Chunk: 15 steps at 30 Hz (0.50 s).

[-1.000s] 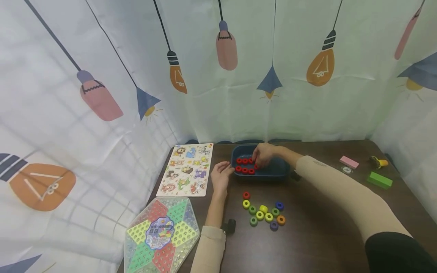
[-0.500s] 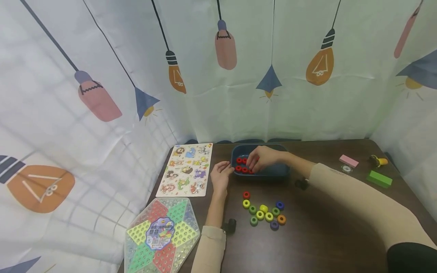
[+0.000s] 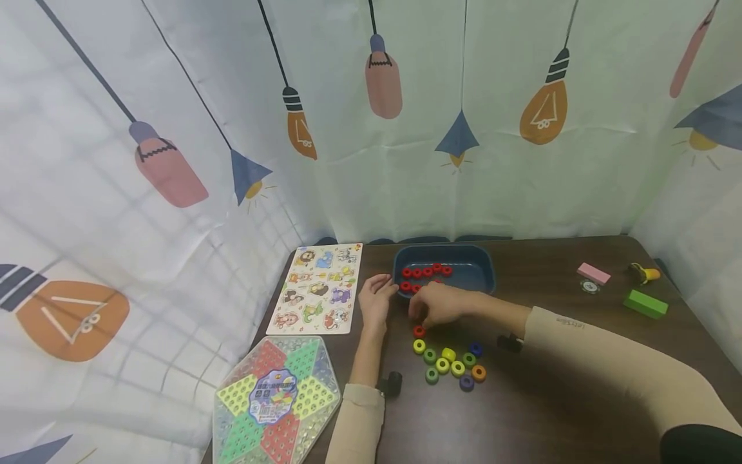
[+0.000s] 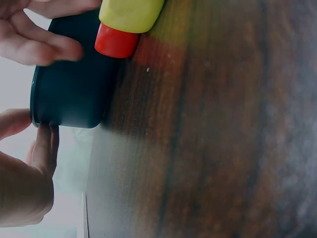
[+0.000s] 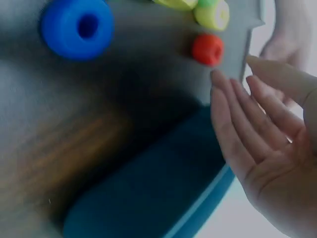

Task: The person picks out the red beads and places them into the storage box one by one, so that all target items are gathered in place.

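A dark blue tray (image 3: 472, 283) at the back of the table holds several red ring beads (image 3: 427, 272) at its left end. My left hand (image 3: 375, 303) pinches the tray's left rim; in the left wrist view its thumb and fingers (image 4: 45, 148) meet at the tray's end. My right hand (image 3: 443, 304) hovers past the tray's near side, partly hiding it. Its fingers are extended with nothing between them, fingertips close to a single red bead (image 5: 208, 49) on the table. Just nearer lie several yellow beads (image 3: 442, 366), plus green, blue, purple and orange ones.
On the left lie an animal picture board (image 3: 315, 290) and a hexagonal star-patterned game board (image 3: 275, 406). A pink block (image 3: 594, 274), a round compass-like disc (image 3: 590, 287), a green block (image 3: 646, 304) and a small yellow item (image 3: 650, 274) sit at the right. A printed curtain (image 3: 371, 180) hangs behind.
My right hand has come out of the tray, moving toward me to the red bead on the table. More red beads inside the tray now show. My left hand stays at the rim.
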Each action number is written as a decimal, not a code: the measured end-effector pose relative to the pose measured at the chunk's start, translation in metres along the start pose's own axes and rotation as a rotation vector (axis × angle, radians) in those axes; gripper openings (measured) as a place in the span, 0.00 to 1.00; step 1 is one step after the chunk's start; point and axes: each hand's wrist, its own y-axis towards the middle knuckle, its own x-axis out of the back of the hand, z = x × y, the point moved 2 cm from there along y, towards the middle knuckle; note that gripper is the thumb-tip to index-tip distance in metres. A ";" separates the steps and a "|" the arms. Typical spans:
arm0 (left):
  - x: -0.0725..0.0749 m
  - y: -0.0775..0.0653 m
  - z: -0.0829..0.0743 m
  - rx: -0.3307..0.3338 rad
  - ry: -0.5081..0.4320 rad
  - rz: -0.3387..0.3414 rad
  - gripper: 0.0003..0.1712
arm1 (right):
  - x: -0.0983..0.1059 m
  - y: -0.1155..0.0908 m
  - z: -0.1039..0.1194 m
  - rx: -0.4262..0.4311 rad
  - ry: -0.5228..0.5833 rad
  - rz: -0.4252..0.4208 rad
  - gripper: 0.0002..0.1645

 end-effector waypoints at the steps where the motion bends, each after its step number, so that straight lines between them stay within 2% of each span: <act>1: 0.000 0.000 0.001 0.002 -0.003 0.002 0.27 | -0.005 0.000 0.001 0.013 -0.039 0.000 0.17; 3: 0.000 0.000 0.001 0.007 -0.010 0.004 0.27 | -0.013 0.000 0.001 0.026 -0.081 -0.006 0.17; 8: 0.000 0.000 0.001 0.010 -0.008 -0.002 0.27 | -0.026 0.001 0.000 0.033 -0.101 -0.020 0.16; 15: -0.001 0.000 0.001 0.006 -0.019 -0.003 0.26 | -0.034 0.002 -0.005 0.029 -0.053 -0.020 0.14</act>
